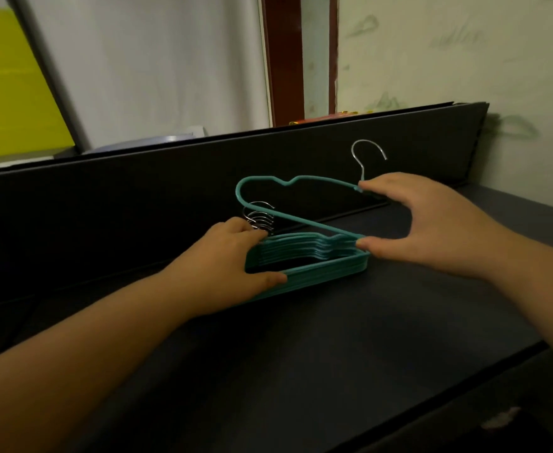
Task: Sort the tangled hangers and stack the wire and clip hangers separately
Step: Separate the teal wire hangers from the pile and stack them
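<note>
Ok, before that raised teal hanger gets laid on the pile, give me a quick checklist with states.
1. Right hand grips the raised teal hanger: ok.
2. Left hand steadies the stack of teal hangers: ok.
3. Stack's chrome hooks nested together: ok.
4. Raised hanger's hook on the same side as the stack's: not ok, it points the opposite way.
5. Raised hanger free of tangles: cannot tell.
6. Clip hangers kept separate: cannot tell, none in view.

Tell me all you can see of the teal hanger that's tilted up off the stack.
The raised teal hanger is thin coated wire with a bare silver hook and a notched shoulder. It stands tilted, hook up toward the black back panel. The right hand holds it, fingertips at the neck, thumb at its low corner, which meets the flat stack of teal hangers.
</note>
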The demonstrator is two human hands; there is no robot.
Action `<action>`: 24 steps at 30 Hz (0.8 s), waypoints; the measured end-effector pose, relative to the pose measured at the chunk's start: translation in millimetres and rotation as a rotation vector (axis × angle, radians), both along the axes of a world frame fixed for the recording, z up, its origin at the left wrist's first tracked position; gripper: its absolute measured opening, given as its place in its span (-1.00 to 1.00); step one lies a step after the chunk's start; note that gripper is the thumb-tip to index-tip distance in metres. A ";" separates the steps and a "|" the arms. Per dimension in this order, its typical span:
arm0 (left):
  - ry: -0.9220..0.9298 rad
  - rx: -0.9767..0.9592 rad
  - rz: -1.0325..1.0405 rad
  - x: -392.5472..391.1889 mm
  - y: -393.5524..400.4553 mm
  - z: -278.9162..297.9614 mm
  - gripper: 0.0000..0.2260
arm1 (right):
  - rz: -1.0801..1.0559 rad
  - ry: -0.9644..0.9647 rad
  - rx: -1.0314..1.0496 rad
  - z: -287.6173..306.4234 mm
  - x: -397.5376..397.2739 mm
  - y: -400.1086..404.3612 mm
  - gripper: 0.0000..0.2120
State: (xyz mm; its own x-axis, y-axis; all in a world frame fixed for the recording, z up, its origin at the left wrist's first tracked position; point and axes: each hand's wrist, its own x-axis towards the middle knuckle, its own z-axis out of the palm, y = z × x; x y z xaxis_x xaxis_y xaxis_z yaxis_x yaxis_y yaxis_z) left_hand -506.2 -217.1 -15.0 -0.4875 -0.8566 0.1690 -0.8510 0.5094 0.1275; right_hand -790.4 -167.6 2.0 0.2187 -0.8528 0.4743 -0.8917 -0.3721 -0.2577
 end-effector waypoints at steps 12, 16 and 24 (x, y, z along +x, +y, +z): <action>0.017 0.032 0.077 -13.3 3.3 -6.1 -0.30 | 0.171 0.033 0.031 -1.7 -36.1 -38.8 -0.19; 0.022 0.044 0.105 -13.9 4.0 -6.6 -0.30 | 0.212 0.044 0.041 1.3 -37.7 -45.0 -0.18; 0.117 0.092 0.133 -12.1 3.2 -5.7 -0.31 | 0.257 0.044 0.031 4.9 -36.4 -54.4 -0.20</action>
